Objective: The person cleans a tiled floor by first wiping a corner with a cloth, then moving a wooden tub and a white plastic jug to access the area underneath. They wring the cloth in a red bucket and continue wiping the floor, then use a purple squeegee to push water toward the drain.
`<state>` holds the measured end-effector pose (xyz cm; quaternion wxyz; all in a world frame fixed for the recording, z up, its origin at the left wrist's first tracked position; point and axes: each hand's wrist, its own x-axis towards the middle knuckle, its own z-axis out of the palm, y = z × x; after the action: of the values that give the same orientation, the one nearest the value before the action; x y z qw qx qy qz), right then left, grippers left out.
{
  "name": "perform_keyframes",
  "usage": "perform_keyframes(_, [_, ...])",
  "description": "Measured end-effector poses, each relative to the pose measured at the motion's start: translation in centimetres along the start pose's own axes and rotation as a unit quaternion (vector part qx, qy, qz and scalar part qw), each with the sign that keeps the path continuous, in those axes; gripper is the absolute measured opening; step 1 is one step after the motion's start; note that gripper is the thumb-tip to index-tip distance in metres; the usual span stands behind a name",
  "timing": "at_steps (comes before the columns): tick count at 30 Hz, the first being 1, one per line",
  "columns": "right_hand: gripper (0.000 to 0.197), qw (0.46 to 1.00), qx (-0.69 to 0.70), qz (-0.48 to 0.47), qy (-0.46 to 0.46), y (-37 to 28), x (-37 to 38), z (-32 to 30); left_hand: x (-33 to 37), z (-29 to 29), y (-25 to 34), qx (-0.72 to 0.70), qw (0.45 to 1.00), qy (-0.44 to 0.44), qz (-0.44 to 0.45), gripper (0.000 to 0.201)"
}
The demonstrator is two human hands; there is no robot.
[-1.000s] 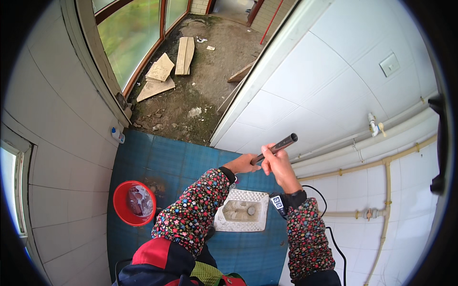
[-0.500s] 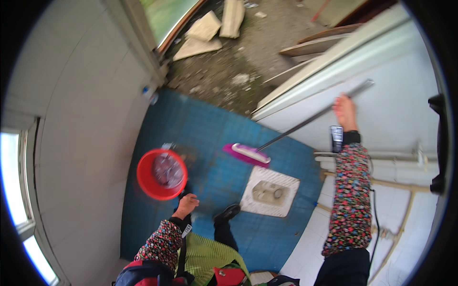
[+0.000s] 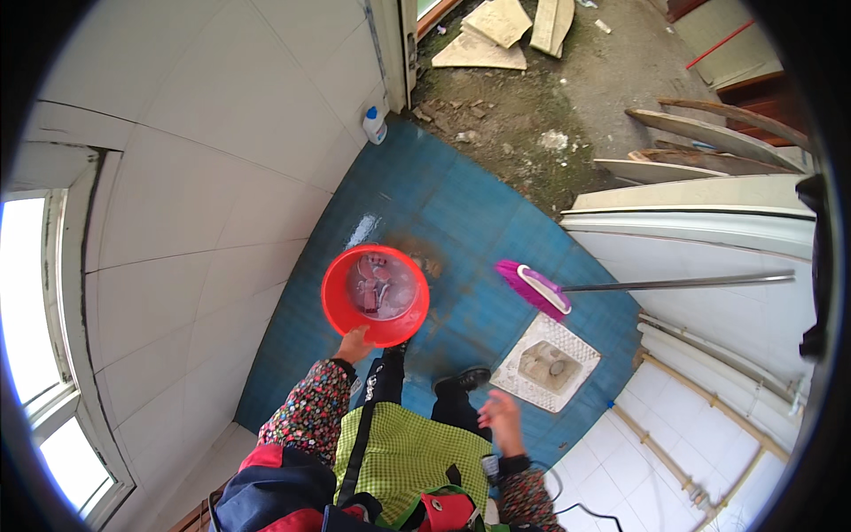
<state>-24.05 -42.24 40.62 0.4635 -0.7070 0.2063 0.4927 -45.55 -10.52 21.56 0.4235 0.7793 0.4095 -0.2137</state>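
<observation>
My left hand (image 3: pixel 355 344) is at the near rim of a red bucket (image 3: pixel 419 310), its fingers closed over the edge. Inside the bucket, cloudy water (image 3: pixel 394 297) covers part of some objects too unclear to name. My right hand (image 3: pixel 503 419) is held in front of my body, to the right of the apron, fingers apart and holding nothing. To the right stands a broom with a purple head (image 3: pixel 536 288); its metal handle (image 3: pixel 683 284) slants toward the white wall, out of both hands.
A white squat toilet (image 3: pixel 576 341) is set into the blue floor (image 3: pixel 461 222). Beside the left wall stands a white bottle with a blue cap (image 3: pixel 374 126). Pipes (image 3: pixel 722 359) run along the right wall. Beyond the doorway lie broken boards (image 3: pixel 483 49) and rubble.
My right hand has let go of the broom handle and come back toward my body. My left hand has reached the bucket's rim. The view has shifted.
</observation>
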Motion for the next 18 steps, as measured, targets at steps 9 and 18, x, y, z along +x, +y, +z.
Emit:
perform_keyframes(9, [0.029,0.972,-0.047,0.085,-0.214,9.6,3.7,12.7,15.4,-0.1,1.2,0.243,0.969,-0.010,-0.041,0.099])
perform_keyframes(18, [0.031,0.967,0.069,0.191,-0.154,12.7,6.1,11.6,19.5,8.3,-6.1,0.274,0.954,-0.070,0.103,0.048])
